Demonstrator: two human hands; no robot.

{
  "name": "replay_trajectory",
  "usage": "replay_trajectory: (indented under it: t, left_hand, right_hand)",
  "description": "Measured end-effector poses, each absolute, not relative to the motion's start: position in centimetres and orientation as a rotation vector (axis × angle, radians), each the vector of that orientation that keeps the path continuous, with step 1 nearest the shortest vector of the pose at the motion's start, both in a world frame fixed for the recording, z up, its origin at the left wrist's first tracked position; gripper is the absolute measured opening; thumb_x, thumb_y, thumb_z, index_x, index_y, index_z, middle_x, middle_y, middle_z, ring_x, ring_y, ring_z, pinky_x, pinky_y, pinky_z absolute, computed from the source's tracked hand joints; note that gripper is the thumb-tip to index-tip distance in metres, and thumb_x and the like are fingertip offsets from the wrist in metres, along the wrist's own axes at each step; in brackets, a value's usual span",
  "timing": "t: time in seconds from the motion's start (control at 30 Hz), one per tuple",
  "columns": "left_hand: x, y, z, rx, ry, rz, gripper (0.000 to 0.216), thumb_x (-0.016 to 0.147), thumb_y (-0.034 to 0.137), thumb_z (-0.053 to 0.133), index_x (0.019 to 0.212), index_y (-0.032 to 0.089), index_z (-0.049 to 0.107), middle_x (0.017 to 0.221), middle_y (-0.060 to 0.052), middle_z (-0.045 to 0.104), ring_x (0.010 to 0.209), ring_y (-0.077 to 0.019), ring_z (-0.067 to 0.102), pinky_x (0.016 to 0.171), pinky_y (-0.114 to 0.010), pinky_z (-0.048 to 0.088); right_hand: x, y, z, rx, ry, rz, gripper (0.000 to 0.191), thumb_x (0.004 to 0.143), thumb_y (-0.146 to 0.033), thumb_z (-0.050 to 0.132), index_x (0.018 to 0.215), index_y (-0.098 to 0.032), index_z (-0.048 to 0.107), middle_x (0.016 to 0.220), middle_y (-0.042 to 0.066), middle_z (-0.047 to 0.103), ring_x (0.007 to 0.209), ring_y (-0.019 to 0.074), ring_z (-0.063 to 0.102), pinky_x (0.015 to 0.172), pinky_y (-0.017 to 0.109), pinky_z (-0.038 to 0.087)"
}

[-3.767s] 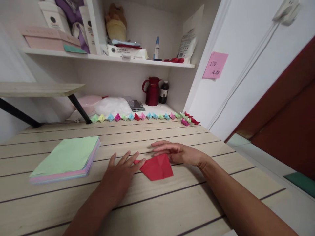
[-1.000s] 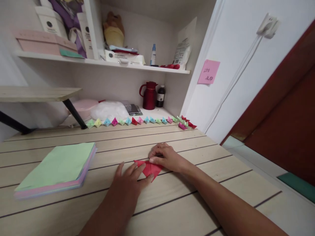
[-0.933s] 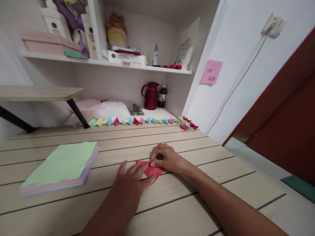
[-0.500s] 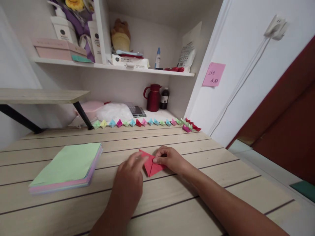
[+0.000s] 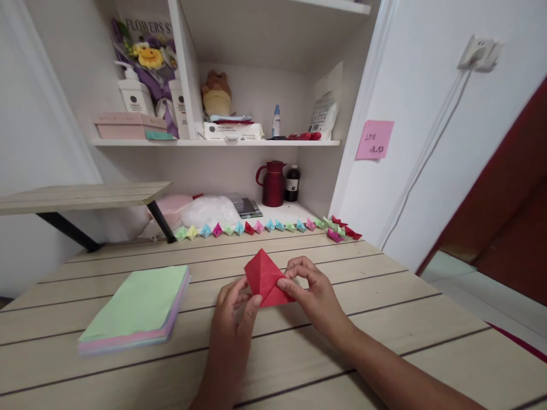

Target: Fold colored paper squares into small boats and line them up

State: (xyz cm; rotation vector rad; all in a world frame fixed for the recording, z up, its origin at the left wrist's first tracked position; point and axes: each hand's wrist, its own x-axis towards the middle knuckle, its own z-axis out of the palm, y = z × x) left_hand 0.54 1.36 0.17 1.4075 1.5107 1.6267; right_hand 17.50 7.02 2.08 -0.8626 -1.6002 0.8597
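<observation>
A partly folded sheet of red paper, creased with a pointed top, is held just over the middle of the table. My right hand pinches its right side between thumb and fingers, with the thumb on the near face. At the paper's lower left edge is my left hand, its thumb at the bottom and curled fingers at the side, partly behind the sheet. To the left lies a stack of coloured paper, light green on top with pink and bluish sheets below.
Small folded paper boats in several colours line the table's back edge, bunched at the right end. A small raised wooden stand is at the back left. Behind stand a dark red jug and a dark bottle.
The red paper has been lifted and turned, its point now upward. My left hand has moved from over its left part to its lower left edge. The camera view has tilted up.
</observation>
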Motion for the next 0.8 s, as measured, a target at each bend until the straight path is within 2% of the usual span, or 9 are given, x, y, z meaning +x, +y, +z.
replay_trajectory:
  t: [0.13,0.23,0.37,0.47,0.57,0.67,0.73,0.8]
  left_hand:
    - [0.9,0.4,0.8,1.753,1.496,1.460,0.037,0.092,0.039,0.043,0.113,0.022,0.067,0.121,-0.011,0.061,0.114,-0.0255,0.057,0.098,-0.042,0.045]
    - [1.4,0.3,0.4,1.856,1.519,1.340,0.037,0.088,0.036,0.051,0.121,0.023,0.062,0.126,-0.012,0.059,0.119,-0.0282,0.054,0.100,-0.045,0.043]
    - [1.7,0.7,-0.1,1.627,1.627,1.355,0.062,0.087,0.040,0.053,0.142,0.017,0.037,0.125,-0.015,0.059,0.102,-0.0264,0.063,0.090,-0.044,0.049]
    - [1.4,0.7,0.3,1.483,1.732,1.437,0.070,0.086,0.045,0.054,0.145,0.016,0.031,0.117,-0.014,0.060,0.090,-0.0238,0.065,0.083,-0.042,0.051]
    - [1.1,0.6,1.0,1.527,1.748,1.582,0.062,0.081,0.047,0.061,0.134,0.018,0.046,0.115,-0.011,0.059,0.090,-0.0231,0.064,0.084,-0.040,0.050]
    - [1.2,0.4,1.4,1.680,1.643,1.614,0.035,0.078,0.041,0.065,0.108,0.023,0.065,0.108,-0.007,0.062,0.093,-0.0227,0.063,0.088,-0.038,0.049]
    - [1.4,0.3,1.5,1.681,1.596,1.613,0.021,0.077,0.037,0.066,0.093,0.024,0.069,0.094,-0.004,0.065,0.088,-0.0216,0.063,0.083,-0.034,0.049]
    - [1.6,0.3,1.6,1.595,1.565,1.625,0.016,0.076,0.036,0.068,0.084,0.023,0.070,0.081,-0.002,0.066,0.079,-0.0200,0.062,0.076,-0.030,0.049]
  right_hand:
    - [17.6,6.8,2.1,-0.834,-1.645,0.761,0.014,0.081,-0.032,0.068,0.074,-0.021,0.062,0.090,0.003,0.053,0.088,0.0195,0.055,0.082,0.033,0.042]
    - [17.6,6.7,2.1,-0.825,-1.659,0.715,0.014,0.080,-0.031,0.069,0.073,-0.021,0.062,0.088,0.003,0.055,0.088,0.0202,0.055,0.083,0.034,0.041]
    - [17.5,6.8,2.1,-0.864,-1.598,0.732,0.016,0.080,-0.032,0.069,0.071,-0.021,0.062,0.089,0.004,0.055,0.087,0.0199,0.055,0.081,0.033,0.042]
    - [17.7,6.9,2.1,-0.890,-1.575,0.720,0.016,0.080,-0.032,0.070,0.070,-0.021,0.061,0.088,0.004,0.055,0.087,0.0199,0.055,0.081,0.033,0.041]
    - [17.7,6.8,2.0,-0.872,-1.599,0.700,0.016,0.080,-0.030,0.070,0.070,-0.021,0.061,0.087,0.003,0.056,0.088,0.0199,0.056,0.083,0.033,0.041]
    - [17.6,6.4,2.1,-0.840,-1.650,0.688,0.015,0.080,-0.029,0.070,0.071,-0.021,0.061,0.086,0.003,0.056,0.089,0.0202,0.056,0.084,0.033,0.041]
    - [17.4,6.0,2.2,-0.826,-1.675,0.688,0.016,0.081,-0.030,0.069,0.070,-0.021,0.061,0.085,0.003,0.057,0.089,0.0204,0.056,0.084,0.033,0.042]
    - [17.3,5.8,2.4,-0.821,-1.687,0.690,0.017,0.081,-0.031,0.069,0.069,-0.021,0.060,0.085,0.003,0.057,0.088,0.0204,0.055,0.083,0.033,0.042]
